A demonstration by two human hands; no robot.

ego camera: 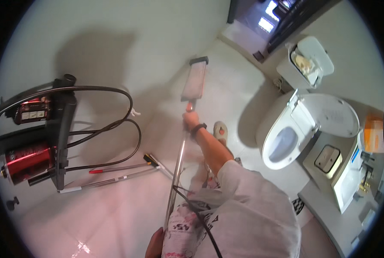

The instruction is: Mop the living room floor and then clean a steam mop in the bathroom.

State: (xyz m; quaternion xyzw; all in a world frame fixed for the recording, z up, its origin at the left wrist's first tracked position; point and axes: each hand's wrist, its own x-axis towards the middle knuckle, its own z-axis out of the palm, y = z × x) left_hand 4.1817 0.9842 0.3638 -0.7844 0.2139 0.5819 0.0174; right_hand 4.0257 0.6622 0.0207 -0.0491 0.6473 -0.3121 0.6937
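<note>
My right hand (pixel 191 120), with a dark band at the wrist, grips the metal pole (pixel 180 158) of a flat mop just behind its orange-red joint (pixel 189 106). The mop's pale, pinkish pad (pixel 194 80) points away from me, with a dark grey bar (pixel 198 60) at its far end. Down past my thigh runs the rest of the pole. At the bottom edge, my left hand (pixel 155 243) is beside the pole's lower part; its fingers are hidden.
Right of me stands a toilet (pixel 284 142) with its lid up, near an open waste bin (pixel 284 72) and a washbasin (pixel 350 180). On the left, a black stand (pixel 63 129) carries red equipment (pixel 29 161) and looping black hoses (pixel 137 142). Other long-handled tools (pixel 116 179) lie beside it.
</note>
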